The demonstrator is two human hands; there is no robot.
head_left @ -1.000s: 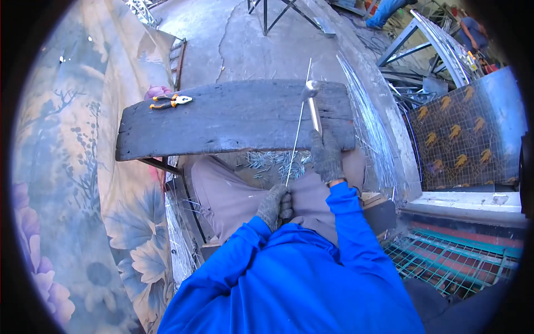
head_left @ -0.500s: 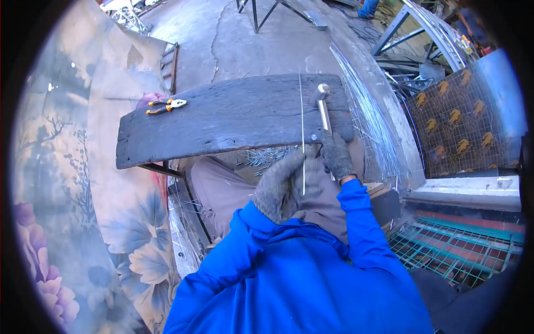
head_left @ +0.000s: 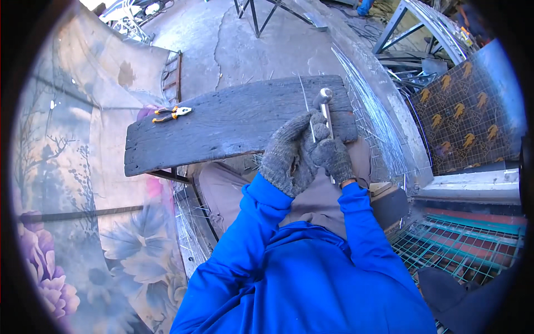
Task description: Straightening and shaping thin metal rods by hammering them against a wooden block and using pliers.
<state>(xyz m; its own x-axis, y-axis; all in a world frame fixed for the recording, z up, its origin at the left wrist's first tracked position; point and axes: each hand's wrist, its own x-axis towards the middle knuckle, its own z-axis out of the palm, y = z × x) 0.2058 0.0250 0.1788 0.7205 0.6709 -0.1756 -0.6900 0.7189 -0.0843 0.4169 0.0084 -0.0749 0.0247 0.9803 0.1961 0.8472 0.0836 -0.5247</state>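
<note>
My left hand (head_left: 290,153), in a worn grey knit glove, is raised over the near edge of a dark wooden bench (head_left: 233,117). Its fingers are closed around the near part of a thin metal rod (head_left: 305,96), whose far end reaches across the board. Close beside it, my right hand (head_left: 332,158), also gloved, grips a hammer (head_left: 326,118) by its metal handle, with the head pointing away from me. The two gloves touch or nearly touch. Toward the left of the board lie pliers (head_left: 172,114) with orange-and-black handles.
Long thin rods (head_left: 375,119) lie bundled on the floor right of the bench. A flowered cloth (head_left: 130,222) hangs at the left. At the right are a patterned panel (head_left: 459,117) and green wire mesh (head_left: 456,245). Metal trestle legs (head_left: 258,19) stand beyond the bench.
My left hand has moved forward and closed on the rod, beside the right hand. The rod's near end has shifted away from me and the rod tilts more. The hammer stays in my right hand.
</note>
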